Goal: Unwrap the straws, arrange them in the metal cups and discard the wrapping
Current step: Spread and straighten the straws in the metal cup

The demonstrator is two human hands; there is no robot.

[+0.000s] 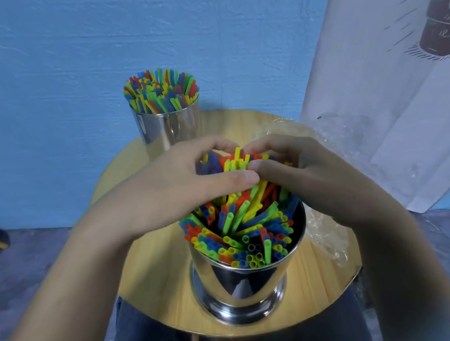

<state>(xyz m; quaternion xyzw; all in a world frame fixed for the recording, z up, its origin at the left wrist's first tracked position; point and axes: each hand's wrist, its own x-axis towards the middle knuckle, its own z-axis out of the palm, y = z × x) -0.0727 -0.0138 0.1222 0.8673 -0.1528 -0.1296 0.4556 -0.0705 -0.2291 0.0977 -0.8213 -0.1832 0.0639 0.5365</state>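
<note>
In the upper middle of the frame, a little left, we see the far metal cup (168,126), full of bright straws. In the middle, our left hand (180,187) and right hand (304,177) curl around a bunch of straws (238,162), fingers bent and closed on it from both sides. The bunch stands in the near metal cup (241,279), low in the middle on the round table (150,260). We should squeeze softly and push the straws down evenly, so none bend or jump out. To the right, the clear wrapping (326,231) lies on the table, waiting to be thrown away. At the upper right hangs a white poster (376,64) with writing too blurry to read.
</note>
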